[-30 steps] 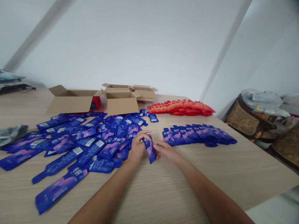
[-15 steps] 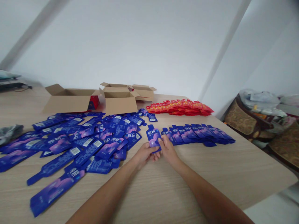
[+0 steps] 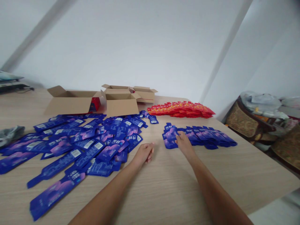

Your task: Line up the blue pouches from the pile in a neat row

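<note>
My right hand [image 3: 184,143] pinches a blue-purple pouch [image 3: 170,133] by its right edge, at the left end of a row of overlapping pouches [image 3: 206,135]. This pouch has a narrow neck at the top and white lettering, and it overlaps the row's end. My left hand [image 3: 144,153] is closed with curled fingers above the table, and nothing shows in it. To its left spreads a loose pile of the same blue-purple pouches [image 3: 93,140], some face up and others with white barcode labels showing.
Open cardboard boxes [image 3: 122,106] stand along the wall behind the pile. Red-orange pouches [image 3: 182,109] lie in overlapping rows at the back right. A grey crumpled cloth or bag [image 3: 10,136] lies far left. Beyond the table's right edge are patterned chairs [image 3: 243,120] with plastic bags.
My right hand has moved right with the pouch, to the row's left end. My left hand has let go of it and drawn slightly left, its fingers now curled.
</note>
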A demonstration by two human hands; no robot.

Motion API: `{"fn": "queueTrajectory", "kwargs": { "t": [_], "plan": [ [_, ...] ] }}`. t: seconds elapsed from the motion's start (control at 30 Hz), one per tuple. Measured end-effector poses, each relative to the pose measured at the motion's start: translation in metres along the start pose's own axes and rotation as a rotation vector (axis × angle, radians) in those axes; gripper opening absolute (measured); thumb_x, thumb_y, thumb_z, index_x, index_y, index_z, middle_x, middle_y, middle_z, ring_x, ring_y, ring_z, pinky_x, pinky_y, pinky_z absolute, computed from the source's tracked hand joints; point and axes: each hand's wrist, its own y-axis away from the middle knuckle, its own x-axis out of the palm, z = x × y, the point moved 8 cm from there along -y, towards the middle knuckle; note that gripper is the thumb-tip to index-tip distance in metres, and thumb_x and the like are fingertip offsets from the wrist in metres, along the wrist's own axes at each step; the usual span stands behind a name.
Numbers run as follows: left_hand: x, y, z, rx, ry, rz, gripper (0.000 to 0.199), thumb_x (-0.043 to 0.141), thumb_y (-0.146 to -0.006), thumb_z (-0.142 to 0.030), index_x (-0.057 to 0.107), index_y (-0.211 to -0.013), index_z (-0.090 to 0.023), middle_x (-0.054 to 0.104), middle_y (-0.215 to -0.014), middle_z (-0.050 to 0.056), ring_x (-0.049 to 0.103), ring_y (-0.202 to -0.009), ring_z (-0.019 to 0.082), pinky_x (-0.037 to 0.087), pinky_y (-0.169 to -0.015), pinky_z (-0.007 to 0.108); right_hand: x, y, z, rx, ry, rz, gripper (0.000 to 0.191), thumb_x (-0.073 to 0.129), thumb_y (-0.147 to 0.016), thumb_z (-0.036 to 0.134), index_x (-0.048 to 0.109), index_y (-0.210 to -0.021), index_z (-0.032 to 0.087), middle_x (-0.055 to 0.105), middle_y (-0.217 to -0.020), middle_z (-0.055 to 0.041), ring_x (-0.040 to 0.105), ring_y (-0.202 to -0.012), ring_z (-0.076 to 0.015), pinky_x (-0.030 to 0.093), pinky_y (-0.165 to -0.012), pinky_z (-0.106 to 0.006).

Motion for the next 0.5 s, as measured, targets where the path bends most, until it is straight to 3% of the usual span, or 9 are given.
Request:
{"fn": "queueTrajectory", "kwargs": {
  "t": [0.17, 0.3, 0.4, 0.5],
  "plan": [
    [-0.001, -0.006, 0.005, 0.001, 0.021, 0.03, 0.041, 0.047, -0.074, -0.058, 0.043, -0.059, -0.02, 0.037, -0.032, -0.008, 0.034, -0.025, 0.007, 0.018, -0.029, 0.017, -0.023, -0.007, -0.016, 0.098, 0.538, 0.057, 0.023, 0.036, -0.088, 0.021, 0.051, -0.104, 0.013, 0.064, -0.097, -0.0125, 0.063, -0.087, -0.0197, 0.044, -0.072, -0.027],
    [-0.001, -0.005, 0.005, 0.006, 0.03, 0.033, 0.039, 0.048, -0.075, -0.055, 0.044, -0.061, -0.019, 0.039, -0.033, -0.008, 0.035, -0.026, 0.006, 0.019, -0.029, 0.016, -0.035, 0.003, -0.005, 0.115, 0.905, 0.054, 0.031, 0.034, -0.091, 0.036, 0.053, -0.101, 0.013, 0.067, -0.086, -0.0162, 0.065, -0.084, -0.0287, 0.045, -0.07, -0.035],
    [-0.002, -0.004, 0.005, 0.006, 0.031, 0.02, 0.038, 0.047, -0.075, -0.054, 0.044, -0.061, -0.019, 0.039, -0.034, -0.008, 0.036, -0.027, 0.006, 0.019, -0.029, 0.016, -0.041, 0.002, 0.013, 0.071, 1.005, -0.025, 0.034, 0.032, -0.092, 0.038, 0.052, -0.103, 0.013, 0.067, -0.082, -0.0153, 0.065, -0.081, -0.0293, 0.045, -0.068, -0.035],
    [-0.003, -0.004, 0.005, 0.02, 0.051, 0.015, 0.037, 0.047, -0.076, -0.053, 0.045, -0.06, -0.019, 0.039, -0.034, -0.008, 0.036, -0.027, 0.006, 0.02, -0.029, 0.016, -0.017, -0.015, 0.037, -0.071, 0.959, 0.011, 0.03, 0.035, -0.091, 0.034, 0.051, -0.105, 0.013, 0.066, -0.084, -0.0132, 0.064, -0.084, -0.0251, 0.044, -0.072, -0.032]
  ]
}}
